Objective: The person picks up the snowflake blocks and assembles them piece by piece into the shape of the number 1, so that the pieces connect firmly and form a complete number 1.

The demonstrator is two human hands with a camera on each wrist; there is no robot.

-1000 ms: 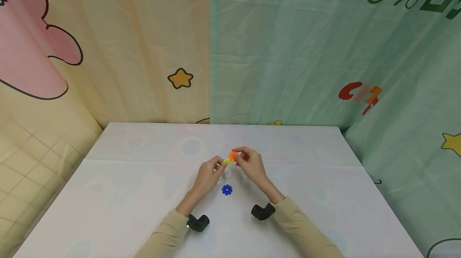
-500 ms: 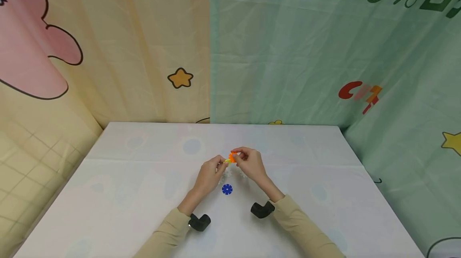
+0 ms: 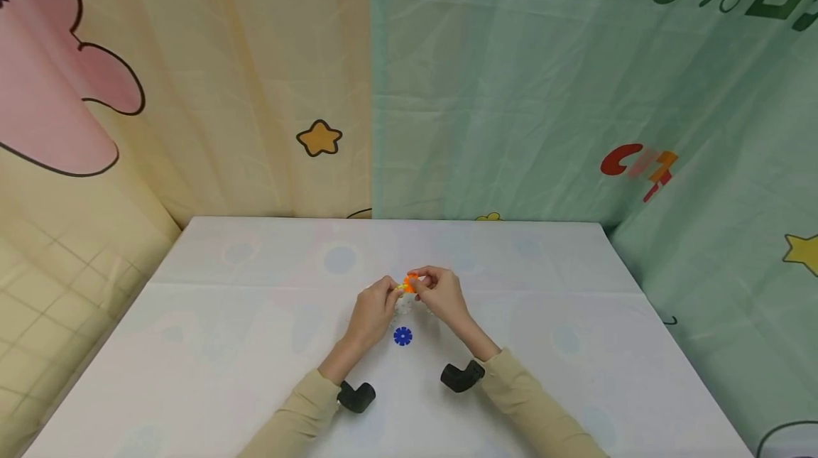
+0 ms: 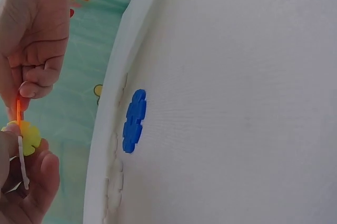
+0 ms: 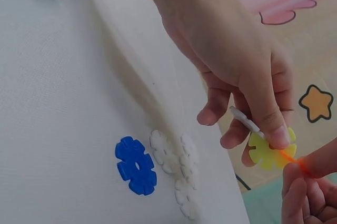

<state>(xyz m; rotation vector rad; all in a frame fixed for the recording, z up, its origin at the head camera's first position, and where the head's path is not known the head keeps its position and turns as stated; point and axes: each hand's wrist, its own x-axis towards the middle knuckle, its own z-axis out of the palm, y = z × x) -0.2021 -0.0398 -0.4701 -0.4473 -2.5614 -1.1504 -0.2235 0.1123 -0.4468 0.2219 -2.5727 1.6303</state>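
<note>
My left hand (image 3: pixel 372 310) pinches a yellow snowflake disc (image 5: pixel 258 154) between thumb and fingers. A white snowflake disc (image 5: pixel 245 120) is joined crosswise to the yellow one and stands out from its edge. With thumb and fingertips, my right hand (image 3: pixel 444 296) holds an orange snowflake disc (image 3: pixel 410 283), seen edge-on in the left wrist view. Its edge meets the yellow disc's rim, crosswise to it, where both hands' fingertips come together. The discs are held up above the table, and fingers partly cover them.
A blue snowflake disc (image 3: pixel 402 336) lies flat on the white-covered table (image 3: pixel 255 373), nearer the person than the hands. Beside it lie several white snowflake discs (image 5: pixel 185 197), partly behind the hands in the head view. Printed curtains (image 3: pixel 486 103) hang behind the table.
My right hand has moved slightly left and toward the person, bringing the orange disc up against the yellow one and turning it. My left hand stays nearly still.
</note>
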